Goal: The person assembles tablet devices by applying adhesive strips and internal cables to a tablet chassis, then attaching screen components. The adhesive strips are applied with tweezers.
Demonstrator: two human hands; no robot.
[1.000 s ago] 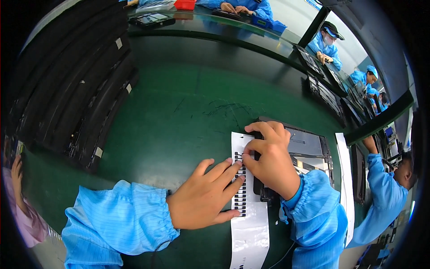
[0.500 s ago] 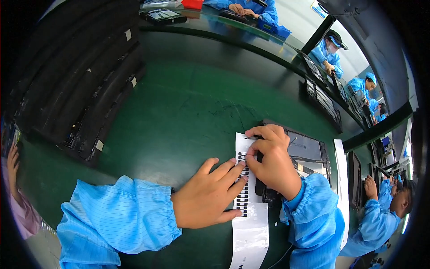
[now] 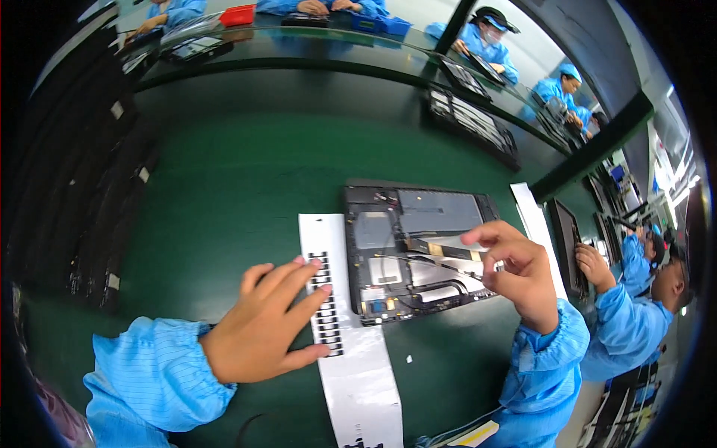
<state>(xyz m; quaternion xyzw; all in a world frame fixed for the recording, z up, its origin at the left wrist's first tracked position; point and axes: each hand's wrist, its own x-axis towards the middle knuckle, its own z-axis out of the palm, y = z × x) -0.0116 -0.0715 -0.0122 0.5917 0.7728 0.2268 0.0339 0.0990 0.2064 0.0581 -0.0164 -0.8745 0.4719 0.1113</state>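
White strip (image 3: 362, 392) lies under the spread left hand (image 3: 265, 328), while the narrowed right hand (image 3: 523, 276), contents unclear, has moved over the opened device (image 3: 441, 213), apparently shifting work there.

On the left of the green bench (image 3: 216, 172), black panels (image 3: 86, 179) with small white labels are massed together. On the raised shelf (image 3: 246, 51) at the back, a red bin (image 3: 237, 15) and blue bins (image 3: 367, 22) are set out. On the right, a white strip (image 3: 539, 235) is laid near a black frame (image 3: 566, 243). Blue smocks (image 3: 631, 321) are worn by co-workers (image 3: 489, 51).
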